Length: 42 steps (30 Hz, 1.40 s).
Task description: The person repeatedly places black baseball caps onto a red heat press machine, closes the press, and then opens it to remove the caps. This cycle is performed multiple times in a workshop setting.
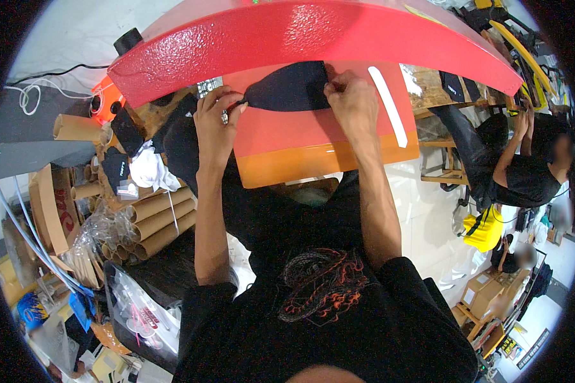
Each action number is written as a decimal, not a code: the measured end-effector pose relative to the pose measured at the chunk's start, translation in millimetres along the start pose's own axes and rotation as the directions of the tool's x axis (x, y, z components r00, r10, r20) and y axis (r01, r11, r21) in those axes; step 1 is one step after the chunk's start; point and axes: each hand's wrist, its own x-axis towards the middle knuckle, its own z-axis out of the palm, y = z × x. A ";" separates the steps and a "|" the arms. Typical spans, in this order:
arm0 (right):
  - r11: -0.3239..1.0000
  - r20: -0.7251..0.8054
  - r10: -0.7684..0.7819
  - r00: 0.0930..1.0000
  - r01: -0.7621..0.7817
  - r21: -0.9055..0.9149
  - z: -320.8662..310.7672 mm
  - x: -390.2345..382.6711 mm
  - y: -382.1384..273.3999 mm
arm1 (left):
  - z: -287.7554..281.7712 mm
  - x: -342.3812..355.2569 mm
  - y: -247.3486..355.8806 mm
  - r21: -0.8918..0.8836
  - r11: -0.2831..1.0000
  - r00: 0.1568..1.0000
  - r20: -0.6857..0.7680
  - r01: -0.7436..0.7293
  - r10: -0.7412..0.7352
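A dark piece of cloth (291, 88), wide at the right and narrowing to the left, lies flat on a red and orange board (326, 158). My left hand (217, 115) is at its narrow left end, thumb and fingers pinching the tip. At the wide right end my right hand (352, 102) is closed, its fingertips gripping the cloth's edge. A white curved strip (388, 107) rests on the board to the right of my right hand. The large red cover (287, 32) of a machine arches above the board and hides its far part.
To the left, black cloth pieces (126, 131) and a crumpled white cloth (152, 169) lie on a wooden surface. Cardboard tubes (163, 226) are stacked below. An orange device (107, 101) stands by the machine. Another person (530, 166) works at the far right, near a yellow bag (483, 228).
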 end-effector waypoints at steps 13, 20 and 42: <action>0.991 -0.025 -0.011 1.000 0.014 0.131 4.7 -3.1 10.7 | -2.4 -2.5 4.2 0.064 0.998 1.000 0.014 0.025 -0.026; 0.997 0.094 0.079 0.992 -0.080 0.005 6.0 4.5 10.5 | -2.0 -4.0 4.4 0.056 0.998 1.000 0.020 0.004 -0.006; 0.996 0.047 0.068 0.997 -0.070 0.047 -14.7 15.3 27.0 | 11.1 2.7 27.0 0.075 0.996 0.998 -0.044 -0.043 0.047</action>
